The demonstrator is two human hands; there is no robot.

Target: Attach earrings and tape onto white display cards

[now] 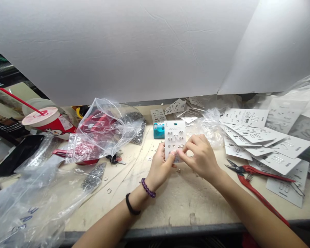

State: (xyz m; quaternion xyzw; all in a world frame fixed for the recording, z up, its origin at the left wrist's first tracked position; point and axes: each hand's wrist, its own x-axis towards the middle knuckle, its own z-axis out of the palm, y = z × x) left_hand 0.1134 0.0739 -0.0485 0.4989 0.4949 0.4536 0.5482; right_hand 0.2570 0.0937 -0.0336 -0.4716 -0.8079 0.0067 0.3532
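Note:
A white earring card with rows of small metal studs and rings stands upright just above the beige table. My left hand grips its lower left edge, thumb on the front. My right hand pinches at the card's right side near the lower rows; whatever small piece is between the fingertips is too small to make out. A purple bead bracelet and a black band circle my left wrist.
Red-handled snips lie to the right, beside a spread of white cards. A teal box sits behind the card. Clear plastic bags and a red cup with straw crowd the left. Loose metal rings dot the table.

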